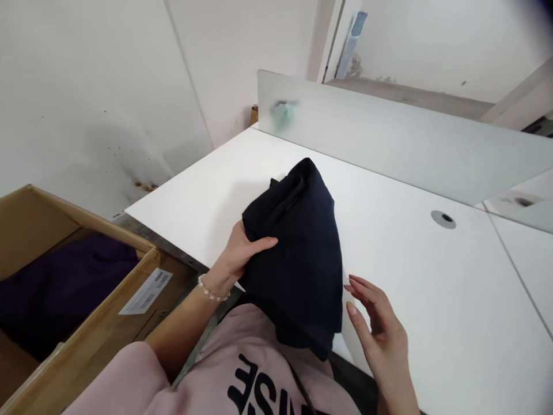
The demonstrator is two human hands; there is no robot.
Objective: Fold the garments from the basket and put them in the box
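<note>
Head view: the left hand (239,253) grips the dark folded cloth (298,248) at its left edge, thumb on top, holding it above the near edge of the white tabletop (389,259). Just beside the cloth's right edge, the right hand (380,328) is empty, thumb and fingers parted. Bare tabletop spreads right toward the round grommet (443,219); the upright divider panel (389,138) bounds the far side. The open cardboard box (142,288) stands near the left corner.

Pink shirt (242,369) with black lettering (259,386); white beaded bracelet (211,291).
</note>
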